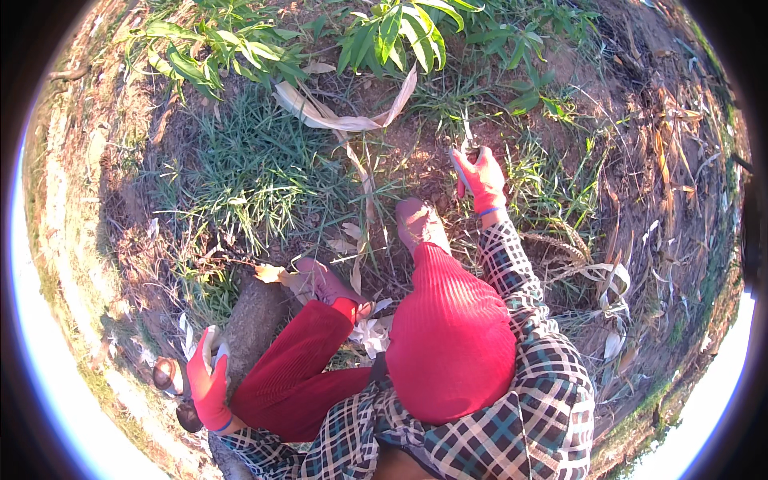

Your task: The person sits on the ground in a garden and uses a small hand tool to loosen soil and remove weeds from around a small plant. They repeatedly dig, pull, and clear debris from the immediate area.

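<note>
My right hand point(482, 177), in a red and pale work glove, is closed around a hand tool point(468, 133) that looks like pruning shears, its metal end pointing away from me over bare soil. Beyond it hang green leafy branches point(402, 30). At the lower left, my left hand point(211, 381), in a matching glove, is raised beside a tree trunk point(255, 324), fingers apart and curved, with nothing plainly seen in it. Long dry leaves point(351, 123) lie on the ground ahead, left of the tool.
Grass tufts point(258, 162) cover the ground ahead. My shoes point(420, 222) rest on soil among dry leaves and stalks. Sawn wood ends point(165, 373) stand beyond my left hand. Dry husks point(612, 282) lie to the right, and pale crumpled scraps point(373, 336) lie between my legs.
</note>
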A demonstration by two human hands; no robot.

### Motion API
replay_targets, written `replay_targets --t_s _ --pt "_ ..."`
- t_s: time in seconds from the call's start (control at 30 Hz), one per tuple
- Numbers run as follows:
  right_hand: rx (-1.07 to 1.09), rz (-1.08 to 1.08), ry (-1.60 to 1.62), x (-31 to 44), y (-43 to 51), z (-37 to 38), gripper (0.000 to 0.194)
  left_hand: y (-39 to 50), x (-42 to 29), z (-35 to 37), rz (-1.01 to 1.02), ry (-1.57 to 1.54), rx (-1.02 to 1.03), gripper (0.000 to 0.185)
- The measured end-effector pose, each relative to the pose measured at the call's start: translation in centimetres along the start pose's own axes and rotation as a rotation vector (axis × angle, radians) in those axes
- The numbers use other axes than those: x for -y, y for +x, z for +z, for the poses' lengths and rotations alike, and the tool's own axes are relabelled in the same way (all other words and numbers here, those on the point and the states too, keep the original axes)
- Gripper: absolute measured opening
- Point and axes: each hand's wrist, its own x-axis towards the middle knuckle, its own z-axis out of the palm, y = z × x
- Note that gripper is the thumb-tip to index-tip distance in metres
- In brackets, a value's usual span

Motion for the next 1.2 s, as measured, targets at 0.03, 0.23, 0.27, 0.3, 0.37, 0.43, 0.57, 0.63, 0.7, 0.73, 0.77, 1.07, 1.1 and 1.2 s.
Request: replay_targets --t_s 0.03,0.23,0.27,0.3,0.37,0.43,0.57,0.63,0.7,0.73,0.77,1.07,1.1,1.2 --pt "-0.062 -0.076 -0.094 0.1 0.6 -0.4 0.063 -0.1 -0.1 0.0 0.027 0.019 -0.010 0.060" --pt "-0.089 -0.203 -0.596 -0.8 3.0 -0.4 0.073 -0.1 -1.3 0.2 -0.013 0.038 -0.025 0.056" --pt "-0.113 -0.194 -0.585 -0.7 3.3 -0.4 0.074 0.0 -1.1 0.2 -0.015 0.024 -0.020 0.056" --pt "-0.131 -0.185 -0.571 -0.4 3.5 -0.3 0.076 0.0 -0.8 0.1 -0.023 0.014 -0.015 0.055" --pt "-0.128 -0.168 -0.551 0.3 3.5 -0.1 0.077 -0.4 -0.6 -0.2 -0.024 0.004 -0.014 0.055" --pt "-0.089 -0.150 -0.548 0.4 3.8 0.2 0.078 -0.3 -0.3 -0.1 0.006 -0.006 -0.016 0.055" --pt "-0.142 -0.159 -0.504 -0.4 5.6 1.3 0.076 -0.3 -0.8 -0.3 0.015 0.020 0.001 0.054" --pt "-0.198 -0.194 -0.528 -0.2 6.1 1.9 0.071 -0.4 -0.6 -0.2 0.008 0.002 -0.010 0.054" --pt "-0.107 -0.153 -0.450 -0.4 7.0 2.3 0.069 -0.3 -0.7 -0.2 0.002 0.003 -0.012 0.054" --pt "-0.064 -0.130 -0.412 -0.8 7.5 2.4 0.068 -0.2 -0.8 -0.2 0.001 0.003 -0.011 0.055" --pt "-0.069 -0.138 -0.370 -1.4 7.6 2.5 0.063 -0.1 -0.9 -0.1 0.011 0.017 -0.017 0.055" --pt "0.038 0.134 0.739 -2.1 1.3 2.2 0.039 -0.1 -1.3 -0.1 0.002 0.036 -0.025 0.055" --pt "0.089 0.159 0.697 -2.0 0.8 2.0 0.042 -0.2 -1.4 -0.1 0.003 0.048 -0.029 0.054" --pt "0.184 0.128 0.476 -0.8 0.6 0.8 0.046 -0.5 -0.9 0.0 0.033 0.050 -0.062 0.053"
